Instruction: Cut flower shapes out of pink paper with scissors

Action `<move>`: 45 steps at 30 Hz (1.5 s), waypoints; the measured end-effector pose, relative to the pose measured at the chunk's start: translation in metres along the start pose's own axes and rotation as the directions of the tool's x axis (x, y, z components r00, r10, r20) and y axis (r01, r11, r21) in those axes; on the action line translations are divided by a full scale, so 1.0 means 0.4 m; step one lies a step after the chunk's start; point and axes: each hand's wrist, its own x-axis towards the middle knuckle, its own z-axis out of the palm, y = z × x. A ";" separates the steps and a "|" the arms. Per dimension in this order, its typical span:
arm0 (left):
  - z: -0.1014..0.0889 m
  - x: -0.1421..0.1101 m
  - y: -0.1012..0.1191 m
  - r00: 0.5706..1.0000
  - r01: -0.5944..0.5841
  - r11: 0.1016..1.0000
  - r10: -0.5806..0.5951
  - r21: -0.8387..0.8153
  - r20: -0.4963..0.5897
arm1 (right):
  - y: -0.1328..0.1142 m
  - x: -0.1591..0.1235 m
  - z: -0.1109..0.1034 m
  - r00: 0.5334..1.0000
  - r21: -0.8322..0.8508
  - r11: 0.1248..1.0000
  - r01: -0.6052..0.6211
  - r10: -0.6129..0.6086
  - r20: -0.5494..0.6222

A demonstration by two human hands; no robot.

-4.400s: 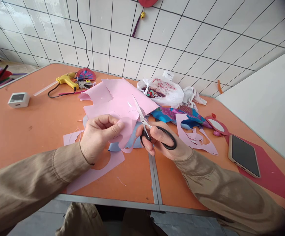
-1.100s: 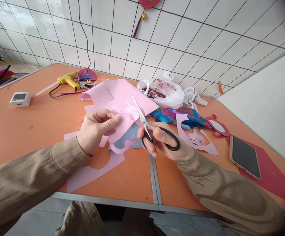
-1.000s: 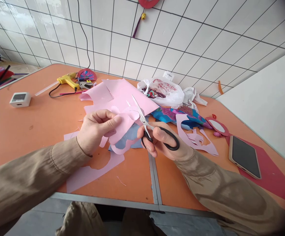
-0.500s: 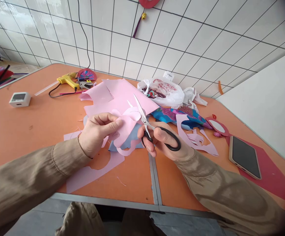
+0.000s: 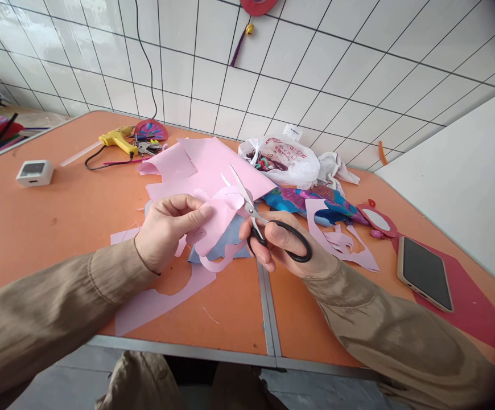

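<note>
My left hand pinches a pink felt-like piece between thumb and fingers, with a curved strip hanging from its lower edge. Fingers through the black handles, my right hand grips a pair of scissors. Their blades are parted and point up and away, with the pink piece's edge between them near the pivot. Beneath the held piece lies a blue-grey fabric piece. A large pink sheet spreads behind my hands, and a pink offcut lies below my left wrist.
At the back are a yellow glue gun, keys and a plastic bag. On the right, more pink scraps, a round mirror and a phone on red sheet. A small white device sits left.
The pink piece and its hanging strip have shifted slightly left. The scissors have moved very slightly left too, their blades still parted.
</note>
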 end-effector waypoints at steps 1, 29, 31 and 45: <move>0.000 0.000 0.001 1.000 -0.003 1.000 0.003 0.010 -0.005 | 0.000 0.000 0.000 1.000 0.001 1.000 0.002 -0.002 -0.002; -0.014 0.007 0.013 0.997 -0.063 0.985 0.068 0.164 -0.026 | -0.006 -0.004 -0.009 0.998 -0.085 0.995 -0.055 0.054 -0.017; -0.017 0.008 0.013 0.996 -0.074 0.981 0.080 0.180 -0.025 | -0.007 -0.004 -0.009 0.998 -0.085 0.995 -0.058 0.057 -0.016; -0.030 0.012 0.014 0.985 -0.171 0.949 0.168 0.266 0.033 | -0.013 -0.007 -0.014 0.996 -0.080 0.993 -0.090 0.091 0.007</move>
